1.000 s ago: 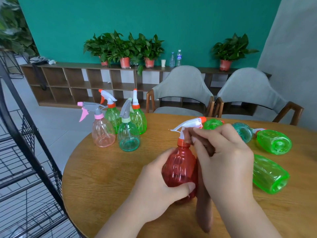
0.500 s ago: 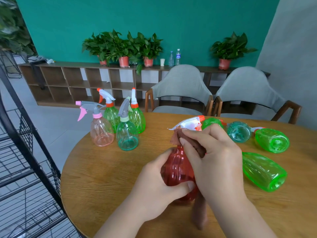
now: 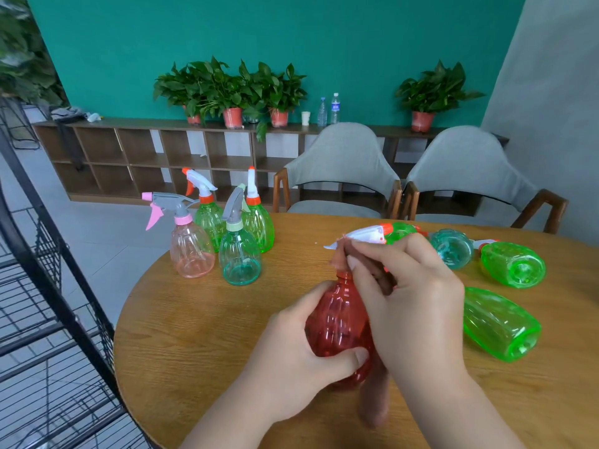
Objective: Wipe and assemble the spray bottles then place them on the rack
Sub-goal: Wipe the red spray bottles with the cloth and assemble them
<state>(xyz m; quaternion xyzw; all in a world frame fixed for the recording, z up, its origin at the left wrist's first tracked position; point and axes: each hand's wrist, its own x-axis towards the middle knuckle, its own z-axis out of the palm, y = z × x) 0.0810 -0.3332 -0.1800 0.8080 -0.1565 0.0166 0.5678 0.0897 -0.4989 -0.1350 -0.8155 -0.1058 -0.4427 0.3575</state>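
A red spray bottle (image 3: 337,322) with a white and orange trigger head (image 3: 366,235) stands on the round wooden table (image 3: 201,338). My left hand (image 3: 301,354) grips its body from the left, thumb across the front. My right hand (image 3: 405,296) pinches a brown cloth (image 3: 374,403) against the bottle's neck; the cloth's tail hangs down behind the bottle. Several assembled bottles stand at the table's far left: a pink one (image 3: 191,251), a teal one (image 3: 240,257) and two green ones (image 3: 259,222).
Green bottle bodies (image 3: 499,322) (image 3: 512,264) and a teal one (image 3: 452,247) lie on their sides at the right. A black wire rack (image 3: 48,286) stands left of the table. Two grey chairs (image 3: 340,170) sit behind it, before a low shelf with potted plants.
My right hand has slid the cloth up over the bottle's neck, under the trigger head. My left hand keeps its grip on the body. The view has shifted slightly.
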